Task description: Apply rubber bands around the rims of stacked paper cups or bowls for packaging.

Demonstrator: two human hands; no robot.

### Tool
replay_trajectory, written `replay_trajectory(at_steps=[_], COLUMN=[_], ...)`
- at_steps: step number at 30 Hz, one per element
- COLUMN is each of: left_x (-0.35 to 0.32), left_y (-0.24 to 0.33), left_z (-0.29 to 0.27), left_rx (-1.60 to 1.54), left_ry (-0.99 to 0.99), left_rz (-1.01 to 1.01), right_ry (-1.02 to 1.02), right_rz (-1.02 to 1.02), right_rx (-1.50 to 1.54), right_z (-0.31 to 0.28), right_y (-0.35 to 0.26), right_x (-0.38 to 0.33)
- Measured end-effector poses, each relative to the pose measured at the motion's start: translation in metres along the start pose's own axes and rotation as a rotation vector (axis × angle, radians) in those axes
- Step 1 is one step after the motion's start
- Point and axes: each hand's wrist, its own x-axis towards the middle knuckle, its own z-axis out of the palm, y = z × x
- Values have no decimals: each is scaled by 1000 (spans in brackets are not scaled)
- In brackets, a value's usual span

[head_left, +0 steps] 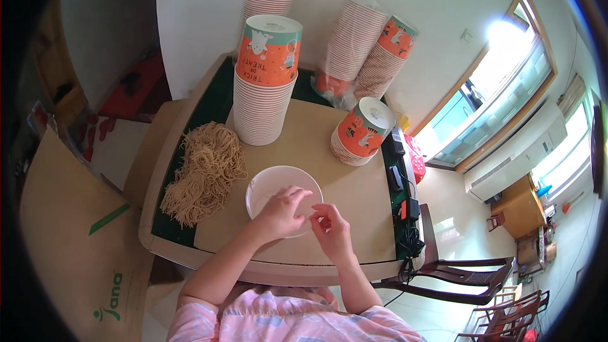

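Observation:
A white round tub (266, 180) stands at the table's near middle, under my hands. Over its near right part is my left hand (282, 212), its fingers stretched forward and the thumb apart. My right hand (332, 231) is just beside it at the tub's right rim, thumb and fingertips pinched together. Whatever lies in that pinch is too small to make out. To the left rests a loose heap of beige cords (206, 171). Behind the tub rises a tall stack of upside-down paper buckets (265, 88), the top one orange and teal with a printed figure.
A shorter stack of printed buckets (364, 130) stands to the right. More bucket stacks (351, 41) in clear plastic line the wall. Black adapters and cables (410, 234) run along the table's right edge. A wooden chair (468, 275) and a large cardboard box (69, 240) flank the table.

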Motion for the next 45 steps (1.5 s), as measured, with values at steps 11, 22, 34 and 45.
replay_trajectory(at_steps=[11,22,34,45], left_x=[24,29,22,18], left_y=[-9,-11,-12,-7], left_z=[18,13,8,5], left_rx=[182,-166,-622,-800], left_ry=[-393,-474,-515,-495], left_rz=[-82,-274,-506,-634], right_ry=[56,63,57,149], right_rz=[43,32,-51,-108], right_rx=[146,174,-23,-76], right_z=[6,6,-3,0], right_y=[17,22,2,1], right_x=[-5,-4,-12,-10])
